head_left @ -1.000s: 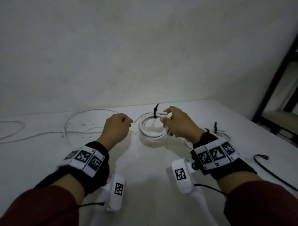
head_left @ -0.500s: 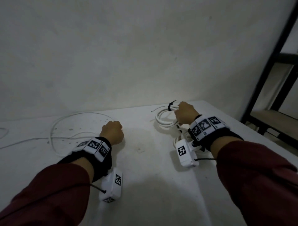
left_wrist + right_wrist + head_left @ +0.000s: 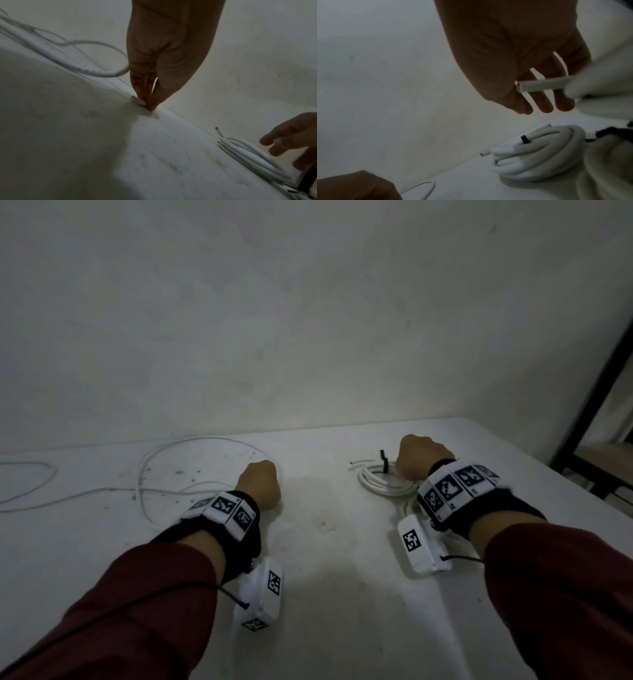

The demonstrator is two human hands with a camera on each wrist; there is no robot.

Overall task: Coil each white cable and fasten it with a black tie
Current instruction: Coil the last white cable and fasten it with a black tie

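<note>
Loose white cable [image 3: 147, 491] end pinched by left hand [image 3: 259, 484]; right hand [image 3: 419, 457] relaxed, empty.

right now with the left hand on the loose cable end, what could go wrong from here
1. The left hand pinches only the tip of the cable; it could slip out during coiling.
2. That cable crosses itself on the table, so pulling may tighten a kink.
3. The right hand hovers close over the tied coil; it could snag the tie.

Bare table [image 3: 329, 542] lies between loose cable [image 3: 191, 446] at left and tied coil [image 3: 380, 484] at right.
</note>
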